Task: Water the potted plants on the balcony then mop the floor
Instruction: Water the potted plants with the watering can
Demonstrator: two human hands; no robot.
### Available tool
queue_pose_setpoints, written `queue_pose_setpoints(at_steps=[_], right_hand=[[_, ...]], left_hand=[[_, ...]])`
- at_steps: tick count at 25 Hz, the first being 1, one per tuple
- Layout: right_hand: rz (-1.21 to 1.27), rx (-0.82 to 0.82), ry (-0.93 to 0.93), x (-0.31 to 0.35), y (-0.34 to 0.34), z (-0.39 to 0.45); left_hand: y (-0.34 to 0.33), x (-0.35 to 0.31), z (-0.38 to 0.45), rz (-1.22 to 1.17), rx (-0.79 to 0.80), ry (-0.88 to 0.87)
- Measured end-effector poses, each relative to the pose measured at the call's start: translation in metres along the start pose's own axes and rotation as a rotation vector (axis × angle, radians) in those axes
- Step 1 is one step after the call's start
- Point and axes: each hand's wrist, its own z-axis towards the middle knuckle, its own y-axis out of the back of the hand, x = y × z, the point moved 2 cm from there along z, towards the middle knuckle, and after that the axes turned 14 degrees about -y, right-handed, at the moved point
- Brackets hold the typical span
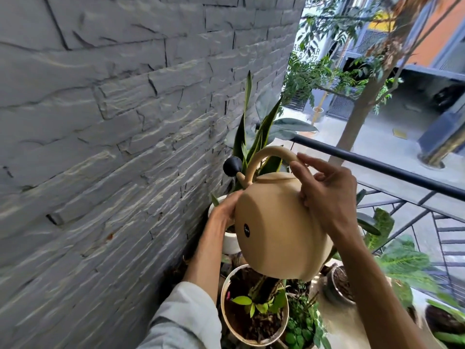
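tilting beige watering can (276, 230) — handle in right fingers (305, 163), left hand (226, 210) under base

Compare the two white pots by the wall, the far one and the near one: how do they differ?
The far pot stands against the stone wall, mostly hidden behind the left hand and the watering can; the near pot shows its whole rim and dark soil. The far pot holds tall, stiff, upright leaves; the near pot holds low, small, light green leaves. The can's spout hangs over the far pot, its base over the near one. Both are round and white.
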Motion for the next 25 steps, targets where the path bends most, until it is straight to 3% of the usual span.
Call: queue_pose_setpoints(at_steps=[4,8,14,18,21,25], right_hand=[[0.047,0.013,-0.038,-0.019,0.011,-0.004],[0.141,0.09,-0.132,-0.041,0.032,-0.019],[0.242,0.447,-0.241,-0.091,0.094,-0.008],[0.275,0.659,-0.205,-0.124,0.137,0.03],[0.275,0.797,-0.181,-0.148,0.167,0.053],[0.339,0.914,-0.155,-0.169,0.196,0.063]], left_hand=[[-0.01,0.01,0.003,-0.035,-0.013,0.031],[-0.013,0.011,0.013,0.062,-0.038,-0.069],[-0.053,0.022,0.009,0.067,-0.211,-0.198],[-0.092,0.032,-0.017,0.005,-0.479,-0.325],[-0.134,0.038,-0.054,-0.021,-0.769,-0.435],[-0.204,0.051,-0.11,0.011,-1.046,-0.549]])
